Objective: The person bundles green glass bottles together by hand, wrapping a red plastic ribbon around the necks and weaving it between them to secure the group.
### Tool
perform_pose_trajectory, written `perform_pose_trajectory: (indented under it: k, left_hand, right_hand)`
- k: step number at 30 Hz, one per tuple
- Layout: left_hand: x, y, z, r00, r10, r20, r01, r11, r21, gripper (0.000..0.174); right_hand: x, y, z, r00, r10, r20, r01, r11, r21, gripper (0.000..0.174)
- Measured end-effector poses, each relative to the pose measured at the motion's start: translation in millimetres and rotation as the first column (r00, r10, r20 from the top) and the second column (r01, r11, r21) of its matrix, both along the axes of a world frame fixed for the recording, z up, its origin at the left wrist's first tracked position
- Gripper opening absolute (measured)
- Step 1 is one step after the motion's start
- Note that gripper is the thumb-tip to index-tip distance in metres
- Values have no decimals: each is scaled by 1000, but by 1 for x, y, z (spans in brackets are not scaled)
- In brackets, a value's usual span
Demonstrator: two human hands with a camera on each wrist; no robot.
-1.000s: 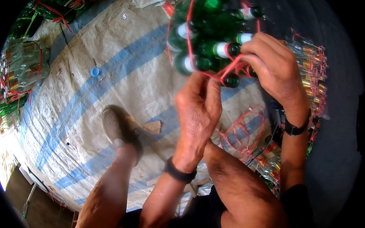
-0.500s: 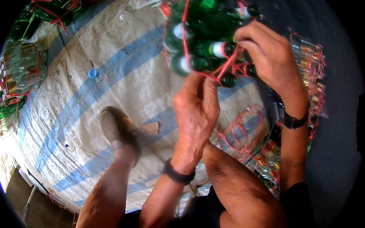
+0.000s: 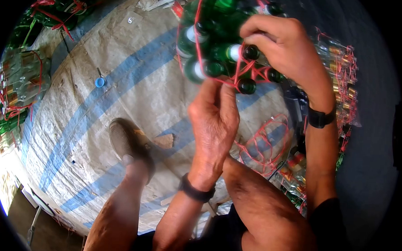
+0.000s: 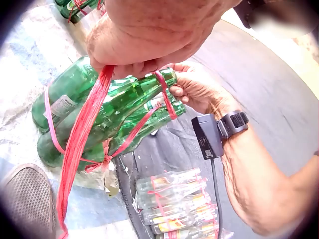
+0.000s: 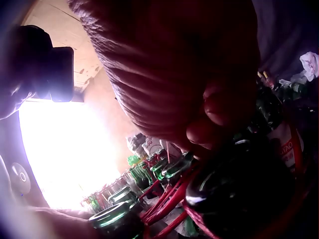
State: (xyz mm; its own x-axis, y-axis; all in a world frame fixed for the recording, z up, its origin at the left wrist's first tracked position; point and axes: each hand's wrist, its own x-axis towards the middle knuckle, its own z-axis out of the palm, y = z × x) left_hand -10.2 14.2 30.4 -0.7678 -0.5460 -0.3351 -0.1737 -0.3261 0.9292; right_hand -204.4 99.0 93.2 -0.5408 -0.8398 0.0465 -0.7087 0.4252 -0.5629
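Your left hand [image 3: 214, 121] is clenched on the string [image 4: 82, 139], the red strands gathered into one thick rope under your curled fingers and pulled taut, with the tail trailing down past your shoe [image 3: 127, 140]. Your right hand [image 3: 283, 48] pinches a loop of that string where it crosses a bottle neck, fingertips tight on it.

Between both hands is the bundle [image 3: 212, 42] of green bottles, at the far middle of the mat [image 3: 123, 78], necks pointing back at you. I can't tell whether its base rests on the mat.

By the look of it, the wrapping is mostly done. Red lines already run around the bodies and criss-cross over the necks, so the bottles sit packed together. What looks left is the finish: no closed knot shows, and the tail hangs loose.

Near right, a loose coil [image 3: 264, 145] of string lies on the mat. Tied bundles of clear bottles [image 3: 340, 73] are stacked far right, and more bundles [image 3: 21, 79] lie on the left.
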Motion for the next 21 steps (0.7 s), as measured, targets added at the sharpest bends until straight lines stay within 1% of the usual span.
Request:
perform_pose_trajectory:
  k: [2, 6, 8, 9, 10, 11, 12, 14, 15, 16, 17, 18, 20, 21]
  left_hand:
    - [0, 0, -1, 1000, 8, -7, -8, 1000, 9, 19]
    - [4, -4, -4, 999, 31, -14, -32, 999, -14, 17]
    - [6, -9, -4, 999, 44, -10, -44, 999, -28, 17]
    - [7, -13, -3, 999, 33, 17, -32, 997, -66, 16]
    - [8, -17, -1, 999, 24, 46, -19, 994, -104, 16]
    - [8, -20, 1, 999, 22, 47, -17, 994, -106, 16]
    - [8, -22, 5, 998, 4, 68, 4, 994, -107, 15]
    - [9, -27, 7, 996, -14, 92, 24, 994, -108, 15]
    - [10, -29, 7, 996, -17, 90, 30, 989, -145, 15]
    - [11, -30, 7, 996, -22, 88, 38, 982, -182, 14]
    - [11, -32, 9, 996, -25, 91, 41, 982, -183, 14]
    - [11, -34, 11, 995, -39, 97, 59, 975, -216, 13]
    - [12, -38, 14, 993, -56, 108, 82, 964, -253, 13]
    - [12, -40, 14, 991, -67, 116, 97, 957, -273, 12]
  right_hand:
    - [-4, -1, -3, 999, 36, 23, -36, 999, -9, 11]
    - [-7, -1, -6, 999, 33, 3, -33, 999, -10, 12]
    - [-9, -1, -4, 997, 10, 82, -15, 998, 62, 14]
    - [-7, -5, 3, 997, 8, 82, -13, 998, 61, 14]
    - [-3, -12, 14, 966, -141, 218, 93, 972, 216, 14]
    - [0, -15, 20, 897, -302, 323, 171, 910, 378, 15]
    - [0, -13, 18, 896, -303, 325, 171, 910, 376, 15]
    - [4, -5, 7, 956, -196, 218, 151, 966, 209, 17]
    - [5, -1, 0, 955, -197, 220, 151, 966, 208, 17]
    - [6, 4, -8, 980, -151, 130, 141, 987, 78, 18]
    - [7, 8, -13, 993, -116, 35, 117, 992, -49, 20]
    - [13, 9, -9, 992, -119, 39, 120, 991, -51, 20]
    - [38, 9, 8, 945, -283, 163, 280, 959, 40, 30]
    - [50, 7, 15, 944, -284, 166, 282, 959, 35, 30]
